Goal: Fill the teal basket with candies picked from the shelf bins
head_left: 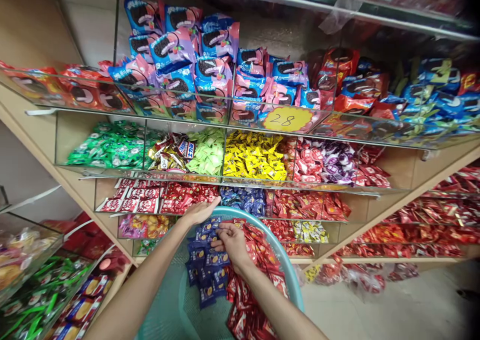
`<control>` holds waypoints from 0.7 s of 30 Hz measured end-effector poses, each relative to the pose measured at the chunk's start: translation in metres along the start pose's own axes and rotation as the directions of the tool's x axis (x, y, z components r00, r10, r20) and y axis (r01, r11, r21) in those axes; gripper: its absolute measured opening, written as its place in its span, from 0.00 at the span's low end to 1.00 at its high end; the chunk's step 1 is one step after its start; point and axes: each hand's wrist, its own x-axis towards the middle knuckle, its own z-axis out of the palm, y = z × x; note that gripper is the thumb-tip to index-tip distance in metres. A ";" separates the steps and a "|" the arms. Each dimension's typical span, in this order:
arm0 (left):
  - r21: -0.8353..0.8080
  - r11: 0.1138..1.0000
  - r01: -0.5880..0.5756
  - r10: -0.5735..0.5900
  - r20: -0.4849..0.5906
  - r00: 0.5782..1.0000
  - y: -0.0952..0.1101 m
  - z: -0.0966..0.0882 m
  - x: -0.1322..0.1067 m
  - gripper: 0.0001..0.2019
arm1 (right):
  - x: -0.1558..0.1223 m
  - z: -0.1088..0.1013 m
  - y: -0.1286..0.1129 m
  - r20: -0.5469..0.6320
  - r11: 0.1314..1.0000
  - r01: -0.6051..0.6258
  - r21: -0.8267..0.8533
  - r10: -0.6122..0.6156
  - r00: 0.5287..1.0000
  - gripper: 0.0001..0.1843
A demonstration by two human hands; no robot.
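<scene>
Shelves (pixel 407 165) are stocked behind the basket (pixel 295 282), where blue packets (pixel 204 260) are gathered; similar packets are shelved, so work appears partly done. Left hand (pixel 202 212): fingers extended; right hand (pixel 236 244): fingers curled, grip cannot be told.

Basket (pixel 294 280) before shelves (pixel 405 165), price card (pixel 288 119) on their upper front, packets (pixel 206 267) inside basket, floor (pixel 360 312) at right

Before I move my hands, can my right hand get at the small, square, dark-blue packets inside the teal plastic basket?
Probably yes: your right hand is over the open-topped teal basket, its fingers right by the dark-blue packets, and nothing seems to cover most of them.
</scene>
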 end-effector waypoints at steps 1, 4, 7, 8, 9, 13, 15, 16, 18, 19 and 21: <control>0.001 1.000 -0.001 0.001 0.002 1.000 0.000 0.000 0.000 0.44 | 0.000 0.000 0.001 0.016 1.000 -0.007 -0.001 0.007 1.000 0.17; -0.009 1.000 -0.009 0.009 -0.003 1.000 0.000 0.000 0.000 0.43 | -0.006 -0.001 -0.002 0.055 1.000 -0.015 -0.024 0.017 0.998 0.19; -0.017 1.000 -0.008 0.008 -0.002 1.000 0.000 0.000 -0.001 0.43 | -0.016 -0.003 -0.013 0.109 0.995 -0.028 -0.098 0.039 0.993 0.20; -0.013 1.000 -0.004 0.004 0.000 1.000 0.001 0.000 -0.001 0.43 | -0.017 -0.005 -0.019 0.132 0.990 -0.014 -0.137 0.033 0.991 0.20; -0.010 1.000 -0.002 0.002 0.001 1.000 0.001 0.000 -0.001 0.44 | -0.016 -0.009 -0.026 0.152 0.983 0.020 -0.181 0.008 0.988 0.19; -0.016 1.000 -0.008 0.008 0.003 1.000 0.001 -0.001 -0.002 0.42 | 0.013 -0.042 -0.057 0.129 0.885 0.290 -0.365 -0.260 0.957 0.17; -0.021 1.000 -0.012 0.012 0.010 1.000 0.001 -0.002 -0.002 0.41 | 0.040 -0.067 -0.069 0.096 0.759 0.370 -0.536 -0.380 0.920 0.14; -0.020 1.000 -0.013 0.013 0.012 1.000 0.001 -0.002 -0.003 0.41 | 0.053 -0.079 -0.073 0.115 0.643 0.374 -0.669 -0.407 0.906 0.13; -0.017 1.000 -0.018 0.018 0.010 1.000 0.002 -0.003 -0.003 0.42 | 0.077 -0.099 -0.079 0.223 0.240 0.340 -0.909 -0.410 0.885 0.14; -0.016 1.000 -0.021 0.021 0.007 1.000 0.002 -0.003 -0.004 0.42 | 0.086 -0.106 -0.081 0.292 0.056 0.335 -0.940 -0.372 0.881 0.15; -0.019 0.999 -0.028 0.028 0.000 1.000 0.003 -0.004 -0.005 0.42 | 0.100 -0.113 -0.083 0.386 -0.170 0.350 -0.921 -0.283 0.878 0.18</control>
